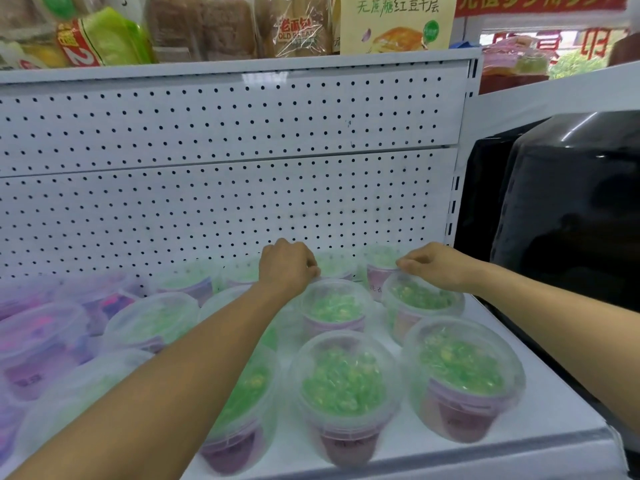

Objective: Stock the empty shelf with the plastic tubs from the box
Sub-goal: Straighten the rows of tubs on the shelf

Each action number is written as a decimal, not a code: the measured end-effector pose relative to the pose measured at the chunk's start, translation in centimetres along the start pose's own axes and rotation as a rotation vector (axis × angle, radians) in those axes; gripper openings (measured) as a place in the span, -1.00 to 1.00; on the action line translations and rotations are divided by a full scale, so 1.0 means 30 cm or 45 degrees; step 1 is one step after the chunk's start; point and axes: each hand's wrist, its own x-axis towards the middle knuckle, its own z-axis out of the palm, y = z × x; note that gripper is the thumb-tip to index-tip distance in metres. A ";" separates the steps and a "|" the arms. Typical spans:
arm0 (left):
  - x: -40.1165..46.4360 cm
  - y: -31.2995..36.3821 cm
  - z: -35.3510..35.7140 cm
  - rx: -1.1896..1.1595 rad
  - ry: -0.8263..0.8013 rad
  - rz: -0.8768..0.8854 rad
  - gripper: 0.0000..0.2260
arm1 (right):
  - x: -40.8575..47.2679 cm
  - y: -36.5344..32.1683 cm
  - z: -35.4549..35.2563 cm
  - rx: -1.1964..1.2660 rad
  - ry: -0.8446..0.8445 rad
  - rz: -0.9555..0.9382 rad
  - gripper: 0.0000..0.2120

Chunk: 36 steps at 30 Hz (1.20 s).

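Setting two green-filled tubs into the shelf's [540, 403] back rows: left grip [289, 265] curled over the lid rim of the middle tub [334, 306], right grip [434, 266] pinching the lid edge of the tub [422, 299] just below it. Next, likely: letting go, then reaching back for more from the box, not in view.

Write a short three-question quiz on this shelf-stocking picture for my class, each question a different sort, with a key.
1. True or false: both hands touch tubs in the middle row.
2. Multiple choice: the sweets under the lid of the tub at the right hand are A) green B) orange C) black.
3. Fill in: the wall behind the shelf is a white panel full of small ____.

Key
1. True: the left hand grips the rim of the middle tub, the right hand its neighbour.
2. A
3. holes, in the back panel.
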 end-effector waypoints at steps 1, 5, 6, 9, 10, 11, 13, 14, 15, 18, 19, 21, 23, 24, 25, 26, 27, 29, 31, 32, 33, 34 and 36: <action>-0.006 -0.004 -0.003 -0.007 -0.021 -0.004 -0.81 | -0.004 -0.007 0.001 -0.005 -0.004 -0.007 -0.65; -0.064 -0.009 -0.039 -0.102 -0.066 -0.031 -0.72 | -0.049 -0.025 -0.002 -0.050 0.022 -0.043 -0.58; -0.089 -0.006 -0.056 -0.160 -0.047 -0.023 -0.71 | -0.070 -0.026 -0.009 -0.040 0.051 -0.059 -0.57; -0.189 0.000 -0.111 -0.234 -0.049 0.066 -0.67 | -0.143 -0.015 -0.040 -0.005 0.102 -0.070 -0.61; -0.220 -0.003 -0.127 -0.208 -0.091 0.086 -0.64 | -0.169 -0.008 -0.052 -0.019 0.081 -0.047 -0.60; -0.246 -0.006 -0.143 -0.181 -0.151 0.084 -0.60 | -0.193 -0.002 -0.064 -0.043 0.039 -0.010 -0.56; -0.278 -0.010 -0.161 -0.150 -0.283 0.037 -0.50 | -0.227 0.006 -0.078 -0.079 -0.074 0.061 -0.43; -0.285 -0.009 -0.166 -0.150 -0.334 0.015 -0.46 | -0.236 0.005 -0.080 -0.075 -0.122 0.080 -0.40; -0.289 -0.006 -0.167 -0.167 -0.368 -0.004 -0.45 | -0.241 0.002 -0.077 -0.068 -0.152 0.083 -0.38; -0.283 0.004 -0.164 -0.182 -0.396 -0.039 -0.42 | -0.233 -0.008 -0.060 -0.072 -0.154 0.063 -0.43; -0.280 0.006 -0.159 -0.145 -0.393 -0.041 -0.41 | -0.231 -0.011 -0.053 -0.084 -0.143 0.057 -0.45; -0.274 0.007 -0.145 -0.073 -0.368 -0.048 -0.38 | -0.224 -0.011 -0.044 -0.108 -0.113 0.059 -0.44; -0.271 0.007 -0.129 -0.032 -0.334 -0.059 -0.35 | -0.223 -0.009 -0.039 -0.111 -0.095 0.064 -0.43; -0.270 0.009 -0.122 -0.012 -0.316 -0.063 -0.34 | -0.224 -0.007 -0.036 -0.110 -0.093 0.069 -0.42; -0.270 0.013 -0.115 0.010 -0.302 -0.064 -0.33 | -0.226 -0.005 -0.034 -0.111 -0.092 0.073 -0.42; -0.270 0.018 -0.109 0.024 -0.296 -0.066 -0.33 | -0.229 -0.005 -0.031 -0.112 -0.092 0.077 -0.40; -0.270 0.022 -0.106 0.027 -0.294 -0.067 -0.33 | -0.231 -0.007 -0.028 -0.111 -0.091 0.077 -0.39; -0.274 0.029 -0.107 0.005 -0.304 -0.080 -0.34 | -0.243 -0.014 -0.025 -0.082 -0.105 0.079 -0.40; -0.285 0.036 -0.116 0.004 -0.313 -0.095 -0.35 | -0.256 -0.013 -0.021 -0.051 -0.119 0.081 -0.41; -0.296 0.042 -0.124 0.025 -0.302 -0.089 -0.36 | -0.266 -0.010 -0.019 -0.042 -0.109 0.077 -0.41; -0.312 0.051 -0.135 0.047 -0.266 -0.068 -0.37 | -0.280 -0.005 -0.019 -0.036 -0.079 0.062 -0.40; -0.333 0.057 -0.148 0.046 -0.206 -0.038 -0.39 | -0.299 0.001 -0.022 -0.024 -0.031 0.037 -0.40; -0.391 0.065 -0.179 -0.041 -0.085 0.038 -0.42 | -0.351 0.013 -0.033 0.027 0.048 -0.037 -0.42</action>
